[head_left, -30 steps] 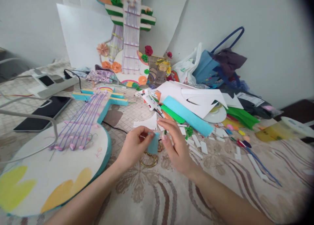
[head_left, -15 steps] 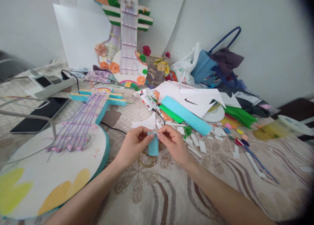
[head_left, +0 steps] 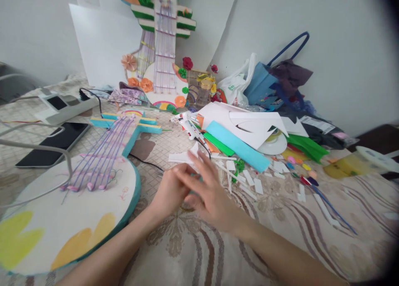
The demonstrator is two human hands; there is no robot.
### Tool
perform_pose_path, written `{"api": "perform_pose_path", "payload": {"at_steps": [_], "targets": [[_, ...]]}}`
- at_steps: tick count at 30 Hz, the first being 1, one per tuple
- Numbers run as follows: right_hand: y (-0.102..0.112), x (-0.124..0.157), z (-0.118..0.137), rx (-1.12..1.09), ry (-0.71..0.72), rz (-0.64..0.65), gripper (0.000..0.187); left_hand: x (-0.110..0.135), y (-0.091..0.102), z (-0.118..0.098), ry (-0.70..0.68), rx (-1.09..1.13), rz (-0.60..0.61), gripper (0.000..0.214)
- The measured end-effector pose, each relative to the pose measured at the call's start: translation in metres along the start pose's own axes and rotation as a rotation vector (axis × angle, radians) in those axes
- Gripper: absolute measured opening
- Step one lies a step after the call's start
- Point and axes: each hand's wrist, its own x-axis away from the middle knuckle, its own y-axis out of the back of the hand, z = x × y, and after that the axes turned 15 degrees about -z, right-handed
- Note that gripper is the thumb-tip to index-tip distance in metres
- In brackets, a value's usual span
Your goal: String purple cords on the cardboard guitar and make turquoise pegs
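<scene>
Low over the tablecloth, my left hand (head_left: pixel 173 189) is closed, with bits of a light blue paper strip (head_left: pixel 192 192) showing beside its fingers. Most of that strip is hidden behind my hands. My right hand (head_left: pixel 215 196) lies across in front of the left one, its fingers stretched and spread, somewhat blurred. To the left lies a handmade white guitar (head_left: pixel 102 203) with light blue edges, purple strings and painted petals. Just beyond my hands is a white cut-out piece (head_left: pixel 181 157). A white glue gun (head_left: pixel 188 126) rests farther back.
White scraps (head_left: pixel 258 185), a folded light blue paper (head_left: pixel 238 146) and white sheets (head_left: pixel 230 122) cover the right. A tablet (head_left: pixel 52 144) and a power strip (head_left: pixel 67 111) lie at left. A decorated guitar (head_left: pixel 165 49) leans against the wall. Bags (head_left: pixel 262 84) stand at the back right.
The small light blue strip hung plainly between both hands' fingertips; now it is mostly hidden. My right hand has opened its fingers and moved across in front of the left.
</scene>
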Motion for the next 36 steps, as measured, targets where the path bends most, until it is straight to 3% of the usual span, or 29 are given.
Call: {"api": "perform_pose_path", "payload": {"at_steps": [4,8,11,23,29,36], "targets": [[0.003,-0.001,-0.012,-0.117,-0.332,-0.250,0.038,-0.002,0.002,0.000,-0.018,-0.065,0.035,0.016],[0.001,-0.002,-0.020,-0.407,-0.699,-0.224,0.024,-0.007,0.004,0.004,0.089,0.055,0.047,0.026],[-0.005,0.000,-0.025,-0.562,-0.838,-0.204,0.020,-0.009,0.004,0.005,0.115,0.087,0.055,0.027],[-0.010,0.002,-0.030,-0.666,-0.894,-0.278,0.014,-0.007,0.004,0.000,0.182,0.176,0.059,0.023],[-0.009,0.003,-0.030,-0.616,-0.856,-0.246,0.014,-0.007,0.004,0.002,0.167,0.162,0.091,0.023],[-0.010,0.003,-0.032,-0.613,-0.875,-0.260,0.013,-0.007,0.005,0.002,0.090,0.124,0.045,0.021]]}}
